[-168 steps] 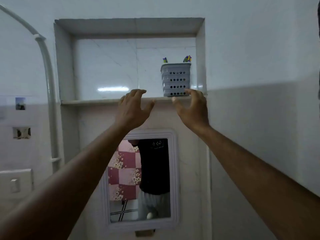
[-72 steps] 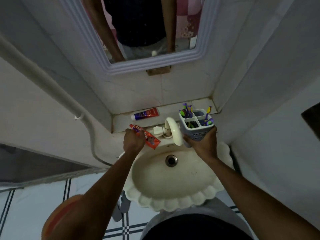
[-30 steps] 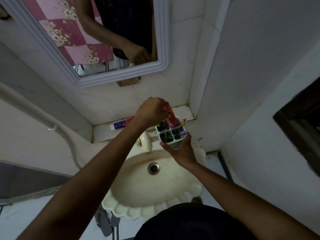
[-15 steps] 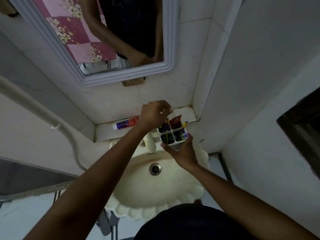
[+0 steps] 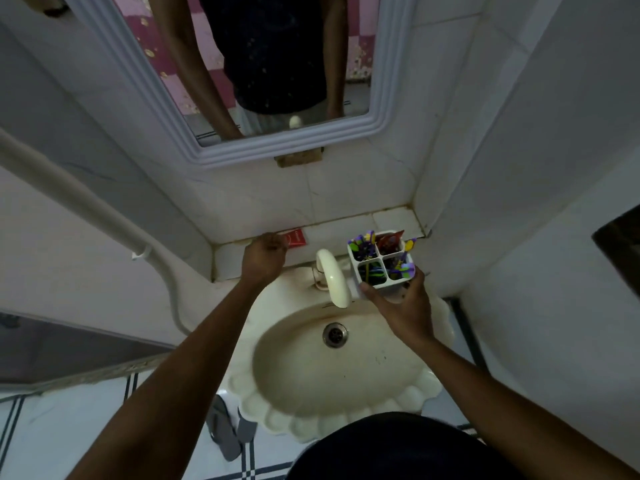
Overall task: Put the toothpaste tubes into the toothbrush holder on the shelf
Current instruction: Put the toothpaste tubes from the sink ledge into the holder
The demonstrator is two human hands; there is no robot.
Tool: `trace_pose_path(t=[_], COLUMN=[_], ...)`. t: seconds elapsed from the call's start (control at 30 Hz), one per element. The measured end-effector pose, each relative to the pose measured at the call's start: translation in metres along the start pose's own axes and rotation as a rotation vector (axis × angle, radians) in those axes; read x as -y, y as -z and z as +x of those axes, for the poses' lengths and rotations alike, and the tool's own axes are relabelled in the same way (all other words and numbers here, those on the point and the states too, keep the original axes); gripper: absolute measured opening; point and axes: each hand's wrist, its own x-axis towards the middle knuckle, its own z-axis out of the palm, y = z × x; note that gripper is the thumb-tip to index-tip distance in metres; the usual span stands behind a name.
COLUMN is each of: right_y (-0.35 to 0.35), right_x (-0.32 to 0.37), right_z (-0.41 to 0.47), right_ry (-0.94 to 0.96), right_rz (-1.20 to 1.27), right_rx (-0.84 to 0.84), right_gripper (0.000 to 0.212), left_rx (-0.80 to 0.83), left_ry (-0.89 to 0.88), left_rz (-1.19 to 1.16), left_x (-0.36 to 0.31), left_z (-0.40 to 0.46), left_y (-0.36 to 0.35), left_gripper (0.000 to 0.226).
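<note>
One toothpaste tube (image 5: 390, 241) stands in the far right compartment of the toothbrush holder (image 5: 381, 264), among the brushes. I see my right hand (image 5: 401, 306) gripping the holder from below, over the sink's (image 5: 346, 368) far right rim beside the tap (image 5: 333, 277). A second tube (image 5: 296, 238) lies flat on the ledge (image 5: 349, 225) behind the sink, near its left end, long axis along the wall. My left hand (image 5: 265, 256) is curled over its near end, only the red tail showing; it is the nearer hand. The holder lies to its right.
</note>
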Motion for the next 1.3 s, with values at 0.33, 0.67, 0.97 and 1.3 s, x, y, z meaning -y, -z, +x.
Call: trace_pose_path(t=[0.33,0.67,0.97,1.3], right_y=[-0.014,-0.009,-0.007,-0.001], right_x=[-0.005,-0.006,0.003,0.004], right_z=[-0.002,0.002,-0.002,0.004], right_ry=[-0.007,0.015,0.025,-0.002], right_rz=[0.007,0.019,0.008,-0.035], right_rx=[-0.004,-0.006,0.021,0.037], right_gripper=[0.120,0.123,0.122,0.130], left_rx=[0.169,0.214,-0.020,0.147], left_ry=[-0.081,-0.128,-0.308,-0.437], left_rz=[0.591,0.440,-0.142,-0.189], left_x=[0.040,0.030,-0.075,-0.148], left_z=[0.036,0.034,0.006,-0.040], left_y=[-0.003,-0.017,0.036,0.018], left_gripper=[0.051,0.035,0.056,0.039])
